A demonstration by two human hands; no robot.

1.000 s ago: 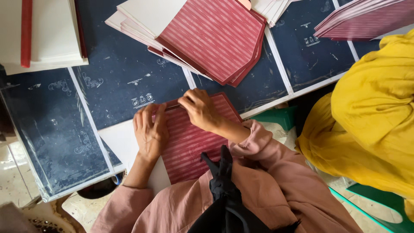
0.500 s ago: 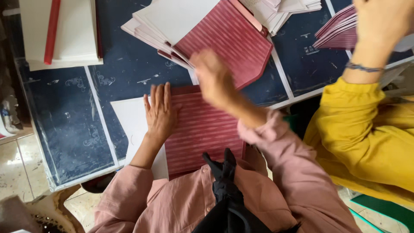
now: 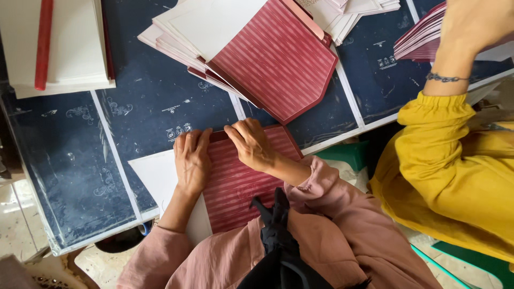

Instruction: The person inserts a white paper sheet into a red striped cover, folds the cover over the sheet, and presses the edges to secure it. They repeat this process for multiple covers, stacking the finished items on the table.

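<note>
The right hand (image 3: 251,144), raised and blurred half a second ago, is back down flat on the red striped sheet (image 3: 241,182) at the table's near edge, fingers together at its top edge. The left hand (image 3: 190,160) has stayed pressed flat, fingers spread narrowly, beside it.

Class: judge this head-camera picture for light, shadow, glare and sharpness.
Head view: soft, even daylight; faint shadows under the left hand and right hand on the red striped sheet; both sharp; mild glare on the pale floor at the left edge.
</note>
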